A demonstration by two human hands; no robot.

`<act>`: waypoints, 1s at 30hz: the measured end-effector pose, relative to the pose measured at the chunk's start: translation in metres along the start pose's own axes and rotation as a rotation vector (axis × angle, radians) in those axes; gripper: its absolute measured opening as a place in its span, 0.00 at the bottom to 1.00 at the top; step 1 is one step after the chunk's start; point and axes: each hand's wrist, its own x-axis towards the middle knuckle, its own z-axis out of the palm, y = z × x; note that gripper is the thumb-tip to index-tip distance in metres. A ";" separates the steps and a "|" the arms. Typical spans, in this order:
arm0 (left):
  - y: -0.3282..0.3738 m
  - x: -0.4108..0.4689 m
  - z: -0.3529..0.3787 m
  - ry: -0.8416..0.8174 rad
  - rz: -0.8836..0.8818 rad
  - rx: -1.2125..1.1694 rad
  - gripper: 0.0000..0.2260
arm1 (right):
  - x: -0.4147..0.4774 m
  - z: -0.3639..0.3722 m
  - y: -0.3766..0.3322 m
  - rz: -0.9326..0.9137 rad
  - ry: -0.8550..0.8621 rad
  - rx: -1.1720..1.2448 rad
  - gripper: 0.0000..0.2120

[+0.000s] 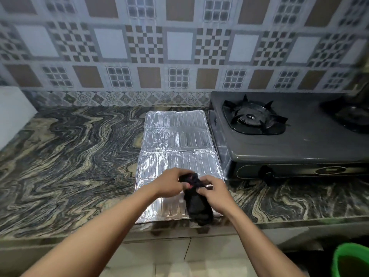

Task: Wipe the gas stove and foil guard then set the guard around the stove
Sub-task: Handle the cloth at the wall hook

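A silver foil guard [175,136] lies flat on the marbled counter, its ribbed panels running from the wall to the front edge. Just to its right stands the dark grey gas stove [289,142] with a black burner [254,117] on its left side. A black cloth [197,206] hangs above the near end of the guard. My left hand [171,182] pinches its upper end and my right hand [214,193] grips it from the right side. Both hands are above the guard's near panel.
The patterned stone counter [69,166] stretches wide to the left of the guard. A tiled wall [179,47] rises behind. A white object [14,110] sits at the far left. A green bucket [351,260] stands on the floor at lower right, below cabinet doors [159,252].
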 end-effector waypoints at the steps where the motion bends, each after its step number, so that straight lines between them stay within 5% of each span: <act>1: 0.003 0.001 -0.005 0.019 0.005 -0.089 0.16 | -0.002 -0.006 -0.004 -0.021 0.005 0.060 0.11; 4: 0.018 0.002 -0.023 0.090 0.054 -0.223 0.06 | -0.008 -0.024 -0.024 -0.089 -0.027 0.206 0.10; 8: 0.044 -0.003 -0.047 0.141 0.131 -0.362 0.05 | -0.011 -0.042 -0.055 -0.161 -0.100 0.296 0.11; 13: 0.066 -0.010 -0.072 0.140 0.153 -0.535 0.09 | -0.008 -0.052 -0.085 -0.198 0.031 0.257 0.05; 17: 0.079 -0.013 -0.071 0.362 0.089 -0.264 0.11 | -0.006 -0.047 -0.098 -0.175 0.210 0.336 0.06; 21: 0.093 -0.025 -0.063 0.137 0.147 -0.374 0.11 | -0.011 -0.044 -0.113 -0.116 0.153 0.544 0.06; 30: 0.094 -0.023 -0.085 0.212 0.190 -0.516 0.10 | -0.018 -0.062 -0.137 -0.034 0.058 0.660 0.04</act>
